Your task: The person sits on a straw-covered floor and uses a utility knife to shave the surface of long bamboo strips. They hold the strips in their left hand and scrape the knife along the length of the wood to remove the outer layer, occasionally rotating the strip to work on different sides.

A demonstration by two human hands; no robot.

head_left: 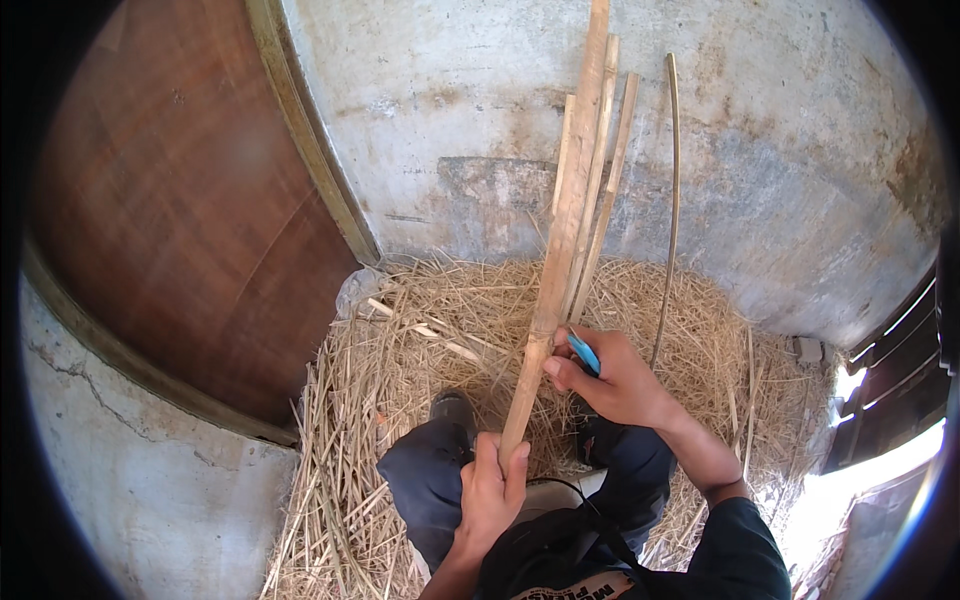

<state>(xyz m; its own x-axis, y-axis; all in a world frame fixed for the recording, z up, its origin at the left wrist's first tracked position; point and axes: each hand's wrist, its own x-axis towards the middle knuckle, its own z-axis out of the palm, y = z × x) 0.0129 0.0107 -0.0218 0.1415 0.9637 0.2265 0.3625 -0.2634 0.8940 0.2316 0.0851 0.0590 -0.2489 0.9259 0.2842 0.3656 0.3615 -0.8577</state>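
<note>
A long split bamboo strip (562,235) slants up from my lap toward the wall, with a knotty joint partway along it. Its lower end is gripped in my left hand (490,492), thumb laid along the side. My right hand (612,380) is closed around a slim blue tool (583,353) with a thin dark tip; the fingers hide much of it, so its kind cannot be made out. The tool and fingertips are at the strip's right edge by the joint, with the thumb close against the bamboo.
Several narrower strips (612,165) lean on the stained wall (800,190) behind. One thin bent stick (674,170) stands apart to their right. Straw and bamboo shavings (335,490) cover the floor around my legs. A brown door panel (190,200) is at left, dark slats (895,385) at right.
</note>
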